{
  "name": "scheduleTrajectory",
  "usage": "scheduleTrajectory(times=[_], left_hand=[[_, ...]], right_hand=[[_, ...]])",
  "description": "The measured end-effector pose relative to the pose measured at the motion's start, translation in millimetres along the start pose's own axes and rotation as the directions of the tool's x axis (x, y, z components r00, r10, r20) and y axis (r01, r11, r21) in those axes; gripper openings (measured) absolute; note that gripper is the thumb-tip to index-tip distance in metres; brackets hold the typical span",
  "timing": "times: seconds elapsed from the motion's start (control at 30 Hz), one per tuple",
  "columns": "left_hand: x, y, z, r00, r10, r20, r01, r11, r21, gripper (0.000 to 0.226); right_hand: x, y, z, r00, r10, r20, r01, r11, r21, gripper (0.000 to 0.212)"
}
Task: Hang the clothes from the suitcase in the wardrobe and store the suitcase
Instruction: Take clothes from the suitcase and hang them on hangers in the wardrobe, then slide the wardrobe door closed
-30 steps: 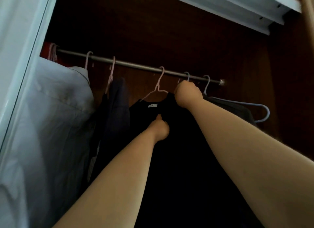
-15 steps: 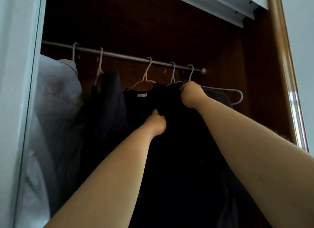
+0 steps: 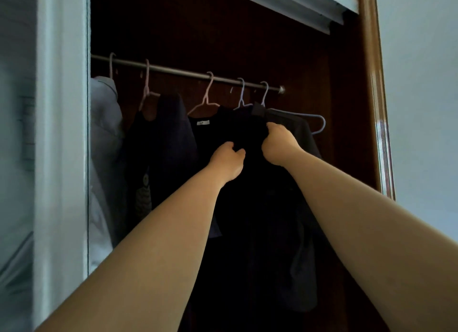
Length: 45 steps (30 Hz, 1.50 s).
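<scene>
Black garment (image 3: 247, 136), left hand (image 3: 226, 162), right hand (image 3: 278, 146), five hangers (image 3: 207, 97)

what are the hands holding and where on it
The black garment on the rod: left hand bunches fabric at its upper front, right hand grips fabric higher, near the shoulder.

Both bare forearms raised forward, left hand (image 3: 228, 162) pinching black garment (image 3: 238, 128), fingers curled, right hand (image 3: 278, 147) just beside it, slightly higher, gripping the same garment
</scene>
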State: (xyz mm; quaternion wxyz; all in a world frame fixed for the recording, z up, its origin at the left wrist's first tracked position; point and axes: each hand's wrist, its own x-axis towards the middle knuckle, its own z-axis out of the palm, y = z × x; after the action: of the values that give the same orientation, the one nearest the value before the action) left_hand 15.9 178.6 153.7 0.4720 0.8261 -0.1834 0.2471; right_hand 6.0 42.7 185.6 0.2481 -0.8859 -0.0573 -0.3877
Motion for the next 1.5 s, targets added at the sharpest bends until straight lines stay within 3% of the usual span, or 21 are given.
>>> scheduleTrajectory(times=[0.13, 0.2, 0.33, 0.47, 0.67, 0.77, 0.87, 0.97, 1.1, 1.23, 1.5], left_hand=[[-27, 18, -4, 0.996, 0.037, -0.082, -0.057, 0.966, -0.252, 0.033], [-43, 23, -7, 0.986, 0.075, -0.148, -0.110, 0.962, -0.248, 0.029], [-80, 22, -25, 0.925, 0.208, -0.317, -0.218, 0.976, 0.003, 0.027], [-126, 18, -51, 0.834, 0.324, -0.446, -0.235, 0.941, 0.243, 0.029], [-172, 7, -115, 0.679, 0.464, -0.569, -0.053, 0.804, 0.592, 0.040], [-192, -1, -148, 0.723, 0.326, -0.609, 0.113, 0.814, 0.570, 0.050], [-208, -17, -173, 0.781, 0.049, -0.623, 0.243, 0.895, 0.375, 0.057], [-219, -33, -184, 0.831, -0.146, -0.536, 0.296, 0.933, 0.206, 0.059], [-224, -53, -186, 0.896, -0.170, -0.411, 0.247, 0.959, 0.142, 0.063], [-222, -60, -186, 0.900, -0.127, -0.416, 0.190, 0.975, 0.112, 0.065], [-220, -67, -196, 0.934, -0.068, -0.351, 0.114, 0.987, 0.112, 0.060]], right_hand=[[-22, -9, -5, 0.991, -0.052, -0.123, 0.066, 0.992, 0.110, 0.045], [-35, -13, -7, 0.986, -0.057, -0.158, 0.086, 0.980, 0.181, 0.045], [-58, -22, -1, 0.985, -0.060, -0.163, 0.112, 0.936, 0.333, 0.037], [-95, -44, 7, 0.985, -0.112, -0.135, 0.161, 0.878, 0.451, 0.027], [-137, -89, 13, 0.976, -0.217, -0.009, 0.183, 0.798, 0.574, 0.017], [-155, -116, 22, 0.956, -0.271, 0.110, 0.152, 0.782, 0.605, 0.025], [-173, -140, 37, 0.917, -0.313, 0.248, 0.098, 0.779, 0.620, 0.039], [-189, -157, 56, 0.891, -0.304, 0.336, 0.052, 0.806, 0.589, 0.048], [-206, -172, 80, 0.880, -0.282, 0.381, 0.039, 0.844, 0.535, 0.028], [-220, -180, 97, 0.876, -0.265, 0.402, 0.021, 0.855, 0.519, 0.054], [-230, -197, 112, 0.941, -0.162, 0.297, 0.055, 0.939, 0.340, 0.063]])
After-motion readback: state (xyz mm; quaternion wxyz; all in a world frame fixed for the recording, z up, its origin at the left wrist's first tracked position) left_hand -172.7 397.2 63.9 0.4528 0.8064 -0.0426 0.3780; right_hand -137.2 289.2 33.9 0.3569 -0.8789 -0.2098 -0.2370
